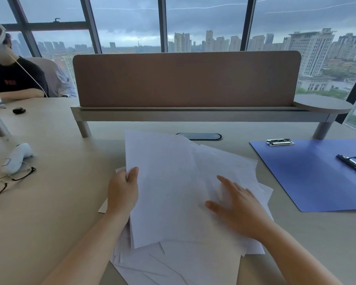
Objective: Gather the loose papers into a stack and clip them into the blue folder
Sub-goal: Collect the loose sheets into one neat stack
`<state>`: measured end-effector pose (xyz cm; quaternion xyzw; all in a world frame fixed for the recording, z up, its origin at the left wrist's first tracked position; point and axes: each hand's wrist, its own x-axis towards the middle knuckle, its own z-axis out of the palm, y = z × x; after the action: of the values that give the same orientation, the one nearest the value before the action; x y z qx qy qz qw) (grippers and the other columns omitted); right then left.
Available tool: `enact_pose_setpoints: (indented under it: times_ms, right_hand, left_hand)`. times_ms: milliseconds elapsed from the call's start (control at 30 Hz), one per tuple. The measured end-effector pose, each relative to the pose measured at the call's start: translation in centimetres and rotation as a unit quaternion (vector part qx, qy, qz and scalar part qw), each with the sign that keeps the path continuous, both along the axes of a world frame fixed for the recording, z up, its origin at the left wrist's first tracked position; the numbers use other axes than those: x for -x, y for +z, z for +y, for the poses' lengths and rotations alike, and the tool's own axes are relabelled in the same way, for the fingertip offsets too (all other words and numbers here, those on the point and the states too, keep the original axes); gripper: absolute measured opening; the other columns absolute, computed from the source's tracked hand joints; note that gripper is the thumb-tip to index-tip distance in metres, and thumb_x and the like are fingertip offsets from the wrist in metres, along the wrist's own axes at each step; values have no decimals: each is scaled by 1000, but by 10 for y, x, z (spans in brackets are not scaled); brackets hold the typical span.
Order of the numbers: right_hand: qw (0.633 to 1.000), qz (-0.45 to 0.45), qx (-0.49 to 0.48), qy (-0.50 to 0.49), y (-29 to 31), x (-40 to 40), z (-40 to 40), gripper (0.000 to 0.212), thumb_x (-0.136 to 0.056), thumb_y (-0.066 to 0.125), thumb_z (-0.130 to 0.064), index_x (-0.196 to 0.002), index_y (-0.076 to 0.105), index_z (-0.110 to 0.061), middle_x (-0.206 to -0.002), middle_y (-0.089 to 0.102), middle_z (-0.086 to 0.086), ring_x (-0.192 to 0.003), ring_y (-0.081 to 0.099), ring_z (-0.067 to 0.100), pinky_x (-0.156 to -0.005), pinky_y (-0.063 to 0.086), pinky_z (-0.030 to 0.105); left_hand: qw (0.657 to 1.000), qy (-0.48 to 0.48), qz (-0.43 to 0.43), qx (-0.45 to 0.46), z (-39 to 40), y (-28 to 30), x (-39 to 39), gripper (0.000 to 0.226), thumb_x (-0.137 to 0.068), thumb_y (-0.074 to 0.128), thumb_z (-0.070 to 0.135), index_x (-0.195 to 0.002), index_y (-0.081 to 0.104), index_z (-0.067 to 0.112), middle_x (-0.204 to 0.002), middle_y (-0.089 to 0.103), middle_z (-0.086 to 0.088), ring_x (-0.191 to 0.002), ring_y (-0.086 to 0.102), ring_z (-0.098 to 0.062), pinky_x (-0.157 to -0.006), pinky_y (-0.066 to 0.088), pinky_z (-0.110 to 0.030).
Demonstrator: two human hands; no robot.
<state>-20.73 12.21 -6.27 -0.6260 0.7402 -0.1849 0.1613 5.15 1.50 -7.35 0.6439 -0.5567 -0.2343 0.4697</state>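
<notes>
loose papers (173,202) lie fanned on the surface (60,202), still unsquared. the left hand (122,194) pinches the top sheet's edge; the right hand (239,208) presses flat, fingers straight. gathering is underway. next, square the edges, then carry them to the open blue folder (317,177) at right, under its metal clip (280,142).

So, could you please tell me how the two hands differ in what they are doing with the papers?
The left hand grips the left edge of the papers, thumb on top and fingers curled underneath, while the right hand lies flat on top with fingers straight and spread. The left hand is at the pile's edge; the right hand rests further in, towards its right side. Both touch the same loose, uneven pile on the desk, and neither reaches the blue folder.
</notes>
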Motion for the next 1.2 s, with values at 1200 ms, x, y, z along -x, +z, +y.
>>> enact_pose_setpoints:
  times_ms: [1200]
  right_hand:
    - [957, 223, -167, 81, 35, -8, -122, 55, -82, 61, -42, -133, 47, -24, -128, 59, 0, -124, 51, 29, -98, 32, 45]
  left_hand:
    - [926, -38, 362, -97, -10, 7, -19, 11, -91, 64, 20, -86, 71, 13, -74, 72, 2, -62, 65, -13, -53, 51, -20]
